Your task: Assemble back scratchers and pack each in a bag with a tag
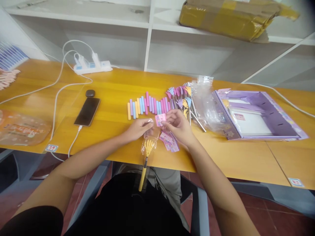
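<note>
at the far left of the counter (118, 85), an orange translucent pouch (24, 129) lies flat; its white lettering is too blurred to read. next, at the front edge, a number label (52, 148) reads "39". beyond it, a dark phone (87, 112) lies with its long axis slanting away and to the right; a white cable is plugged into its near end. a white power strip (93, 67) lies behind the phone. toward the middle, coloured sticks (149, 104) form a side-by-side row, long axes pointing away from the person. the left grip (136, 129) pinches a clear sleeve (152, 131) between thumb and fingers. below that grip, across the counter's front edge, is the yellow hand-topped stick (143, 173), wrapped in clear film: its long axis runs away from the person, hand end on the far side, handle end toward the body, leaning slightly left. the right grip (180, 127) pinches a pink card (160, 119) just beside the sleeve; its print is illegible. printed cards (169, 141) lie below the right grip. farther right are a bunch of hand-topped rods (183, 95), clear plastic bags (205, 108) and a purple open box (278, 111). at the right front edge, a second label (296, 182) is unreadable.
</note>
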A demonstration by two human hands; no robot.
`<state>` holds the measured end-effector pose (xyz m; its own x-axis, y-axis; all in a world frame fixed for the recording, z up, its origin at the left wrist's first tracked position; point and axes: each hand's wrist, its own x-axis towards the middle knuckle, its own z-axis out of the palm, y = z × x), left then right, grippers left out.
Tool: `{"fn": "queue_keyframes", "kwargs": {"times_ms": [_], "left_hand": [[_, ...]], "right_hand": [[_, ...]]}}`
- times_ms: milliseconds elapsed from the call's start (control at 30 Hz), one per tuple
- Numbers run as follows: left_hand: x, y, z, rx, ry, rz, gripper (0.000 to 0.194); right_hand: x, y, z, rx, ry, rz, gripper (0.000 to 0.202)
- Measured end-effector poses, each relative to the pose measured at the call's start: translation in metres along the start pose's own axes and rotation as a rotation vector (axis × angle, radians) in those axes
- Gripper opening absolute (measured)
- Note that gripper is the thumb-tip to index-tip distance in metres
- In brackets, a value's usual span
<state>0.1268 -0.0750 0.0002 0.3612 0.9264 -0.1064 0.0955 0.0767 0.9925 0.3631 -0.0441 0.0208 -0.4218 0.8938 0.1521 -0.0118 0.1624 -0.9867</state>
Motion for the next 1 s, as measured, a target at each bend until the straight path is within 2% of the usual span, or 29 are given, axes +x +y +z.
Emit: {"fn": "queue_keyframes", "kwargs": {"times_ms": [100, 300, 467, 600, 800, 1000], "left_hand": [[0.0, 0.0, -0.001, 0.003, -0.025, 0.035, 0.04], [0.002, 0.0, -0.001, -0.044, -0.009, -0.039, 0.041], [0.003, -0.001, -0.002, -0.083, 0.105, -0.101, 0.036], [0.005, -0.001, -0.003, -0.148, 0.145, -0.153, 0.033], [0.003, 0.008, -0.003, -0.258, 0.089, -0.196, 0.034], [0.003, 0.01, -0.005, -0.355, 0.049, -0.191, 0.031]], "right_hand": [[0.001, 0.008, 0.004, -0.003, 0.045, -0.025, 0.046], [-0.002, 0.003, 0.001, 0.03, -0.023, 0.009, 0.047], [-0.003, 0.006, 0.001, -0.078, -0.073, -0.031, 0.053], [-0.004, 0.009, -0.001, -0.119, -0.101, -0.082, 0.057], [-0.007, -0.001, 0.001, -0.193, -0.136, -0.087, 0.09], [-0.008, -0.002, 0.002, -0.197, -0.133, -0.091, 0.097]]}}
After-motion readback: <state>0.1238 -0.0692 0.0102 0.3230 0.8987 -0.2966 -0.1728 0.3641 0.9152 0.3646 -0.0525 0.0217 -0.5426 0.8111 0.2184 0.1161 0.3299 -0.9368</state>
